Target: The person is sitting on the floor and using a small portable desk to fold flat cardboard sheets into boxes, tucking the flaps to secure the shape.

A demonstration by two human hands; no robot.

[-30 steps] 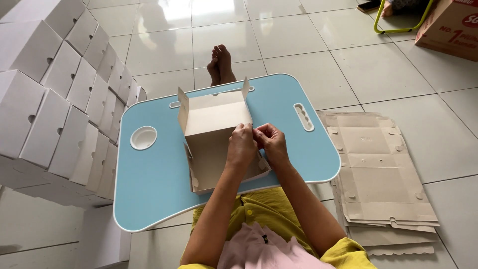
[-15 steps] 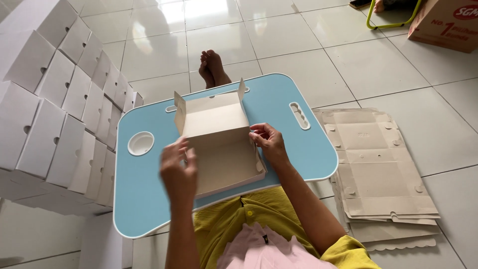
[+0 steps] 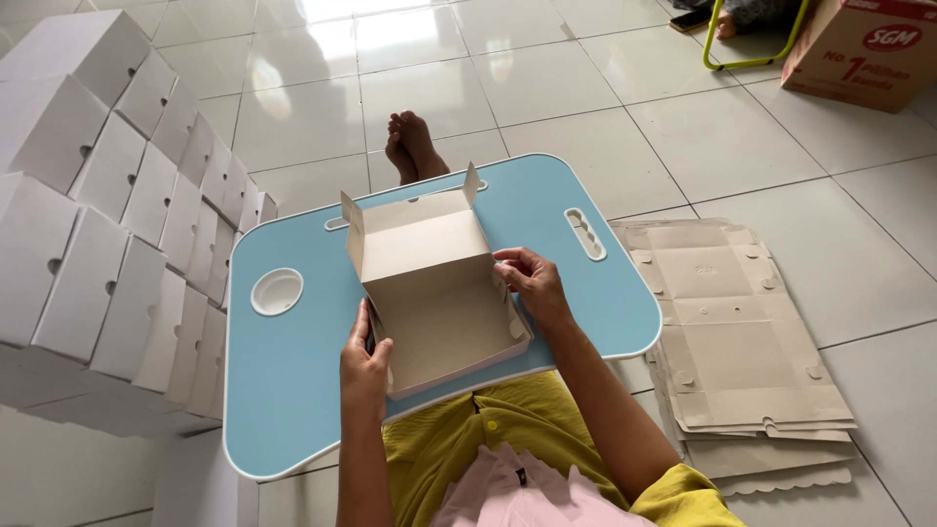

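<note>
A half-folded beige cardboard box (image 3: 436,303) lies open on a light blue lap table (image 3: 293,381), its lid flap standing up at the far side. My left hand (image 3: 363,361) grips the box's left wall near the front corner. My right hand (image 3: 532,283) holds the right wall, fingers curled over its top edge. Both forearms reach in from the bottom over my yellow shirt.
Stacks of finished white boxes (image 3: 107,215) fill the left side. A pile of flat unfolded box blanks (image 3: 732,332) lies on the tiled floor at the right. A brown carton (image 3: 864,49) and a green-framed object (image 3: 752,39) stand far right. My foot (image 3: 410,146) shows beyond the table.
My left hand has moved from the middle of the box, beside my right hand, out to the left wall. The box's side walls now stand up.
</note>
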